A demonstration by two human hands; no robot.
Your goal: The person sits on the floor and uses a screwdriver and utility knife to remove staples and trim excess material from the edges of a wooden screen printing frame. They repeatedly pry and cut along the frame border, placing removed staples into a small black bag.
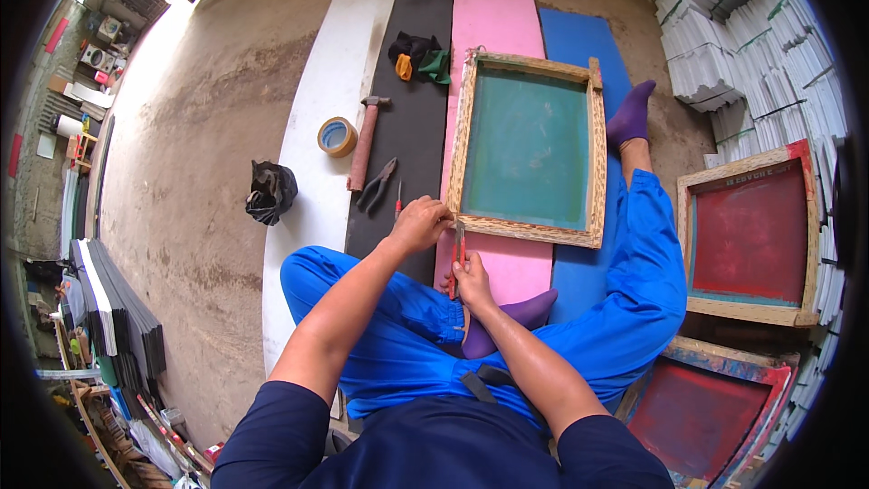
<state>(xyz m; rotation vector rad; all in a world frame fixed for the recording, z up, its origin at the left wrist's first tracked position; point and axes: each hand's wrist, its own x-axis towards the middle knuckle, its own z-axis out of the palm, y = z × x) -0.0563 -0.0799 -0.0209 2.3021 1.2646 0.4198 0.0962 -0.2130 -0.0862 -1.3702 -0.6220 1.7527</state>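
A wooden-framed screen (529,140) with green mesh lies flat in front of me, between my legs. My left hand (423,223) is at its near left corner, the fingers pinched together; what they hold is too small to make out. Just below that corner my right hand (472,282) is closed around a slim red-handled tool (459,249), its tip pointing up at the frame's edge. Left of my hands lie dark-handled pliers (377,186), a small red screwdriver (398,199), a hammer (365,145) with a reddish handle and a roll of brown tape (337,138).
White, black, pink (493,18) and blue boards lie side by side beneath the tools. Dark cloths (421,56) rest at the far end, a black bag (271,192) at left. Two red-meshed frames (749,235) lean at right, near stacked white bundles (715,63).
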